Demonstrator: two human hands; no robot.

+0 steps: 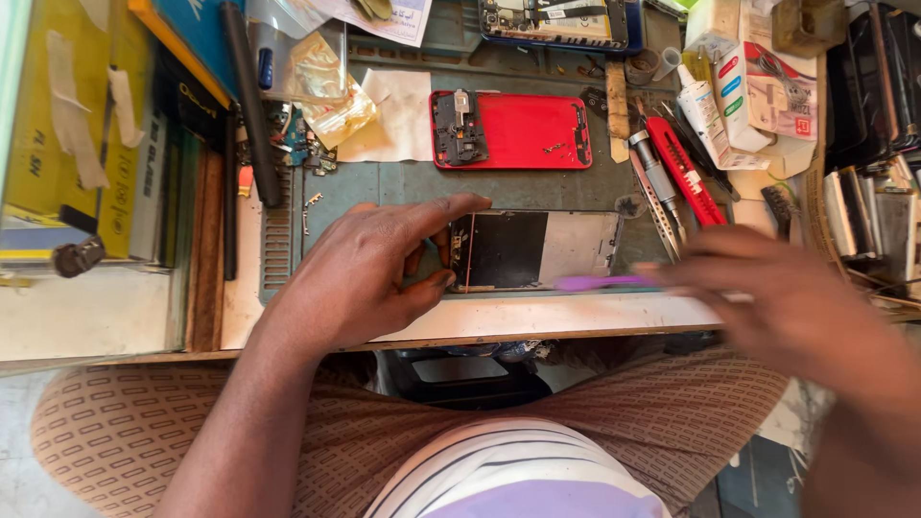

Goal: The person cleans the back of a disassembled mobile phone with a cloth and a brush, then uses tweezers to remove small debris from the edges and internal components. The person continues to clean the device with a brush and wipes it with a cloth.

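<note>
My left hand (369,269) rests on the green work mat (384,187), its fingers and thumb gripping the left end of an opened phone frame (537,249) that lies flat near the bench's front edge. My right hand (777,302) is blurred at the right and holds a thin purple pry tool (600,283), whose tip lies along the lower edge of the phone frame. A red phone back housing (513,129) with a dark circuit part at its left end lies behind the frame on the mat.
A red-handled tool (683,171), a silver screwdriver (657,173) and tweezers lie at the right of the mat. Boxes and a white bottle (700,101) stand at the back right. Yellow packages (67,125) stack up at the left. Another opened phone (561,24) lies at the back.
</note>
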